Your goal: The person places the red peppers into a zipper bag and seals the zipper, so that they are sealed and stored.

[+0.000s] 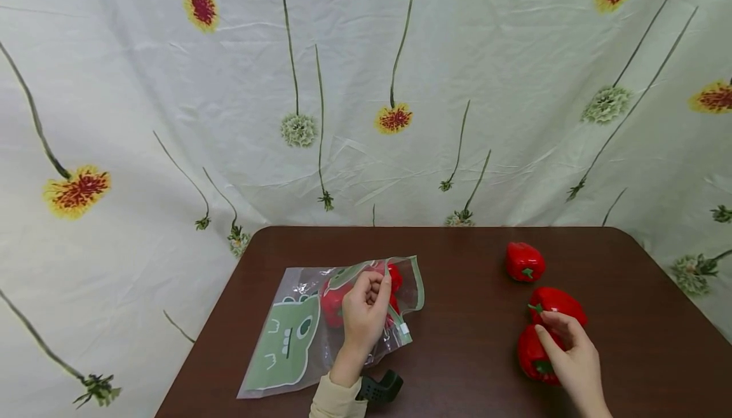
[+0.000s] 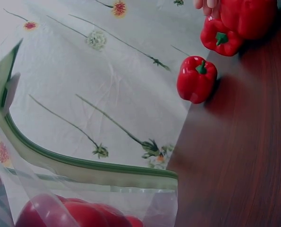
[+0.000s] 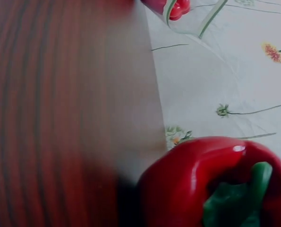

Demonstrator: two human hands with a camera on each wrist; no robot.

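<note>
My left hand (image 1: pixel 366 307) pinches the green-edged rim of a clear zip bag (image 1: pixel 280 342) printed with a green cartoon face. Red bell peppers (image 1: pixel 334 303) show through the plastic; in the left wrist view the bag's mouth (image 2: pixel 97 168) gapes above them. On the right, my right hand (image 1: pixel 574 357) grips a red bell pepper (image 1: pixel 532 354) with thumb and fingers. Its green stem (image 3: pixel 258 184) is close up in the right wrist view. Just behind it lies another bell pepper (image 1: pixel 563 303), and a third bell pepper (image 1: pixel 523 261) sits farther back.
The dark brown table (image 1: pixel 457 329) carries everything. A white flower-printed cloth (image 1: pixel 354 170) hangs behind the table's far edge and spreads along the left side. A black band with a mount (image 1: pixel 382 386) is on my left wrist.
</note>
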